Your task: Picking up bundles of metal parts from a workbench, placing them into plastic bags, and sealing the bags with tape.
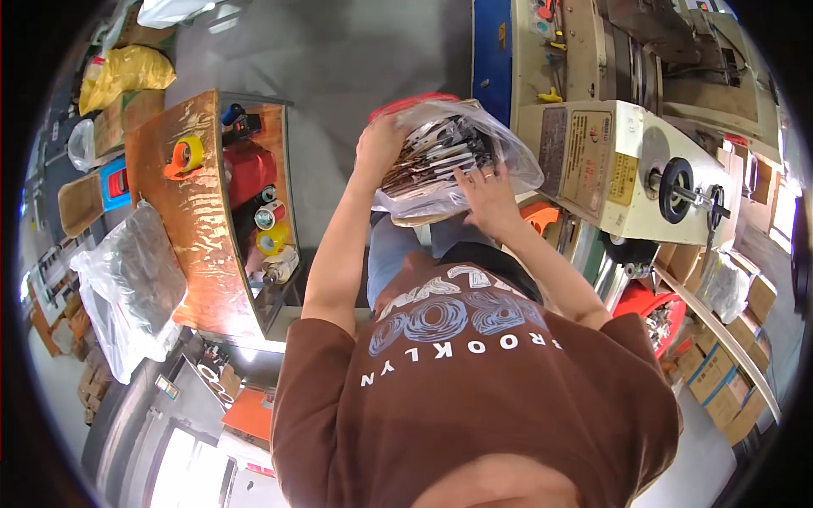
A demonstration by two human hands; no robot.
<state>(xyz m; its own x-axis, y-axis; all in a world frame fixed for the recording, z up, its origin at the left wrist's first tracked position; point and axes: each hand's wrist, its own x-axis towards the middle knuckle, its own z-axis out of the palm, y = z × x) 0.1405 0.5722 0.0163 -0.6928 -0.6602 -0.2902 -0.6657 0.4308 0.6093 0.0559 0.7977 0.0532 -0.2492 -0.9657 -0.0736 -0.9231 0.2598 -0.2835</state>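
In front of my body stands a clear plastic bag [518, 161] with its mouth spread wide. Many thin, flat, shiny strips [440, 154], seemingly metal, lie inside it in a jumbled pile. My left hand [381, 151] is closed over the bag's left edge, its fingertips partly hidden. On the near right side, my right hand [489, 196] reaches in with fingers stretched and apart, touching the strips or the bag's edge. A red rim [411, 103] shows behind the bag; what carries the bag underneath is mostly hidden.
To the left is a worn wooden bench [190, 229] with a yellow tape roll [188, 156] on top and spools on its shelf. A cream machine [622, 173] with a black handwheel [676, 188] stands close at right. A red bin [652, 311] sits below it.
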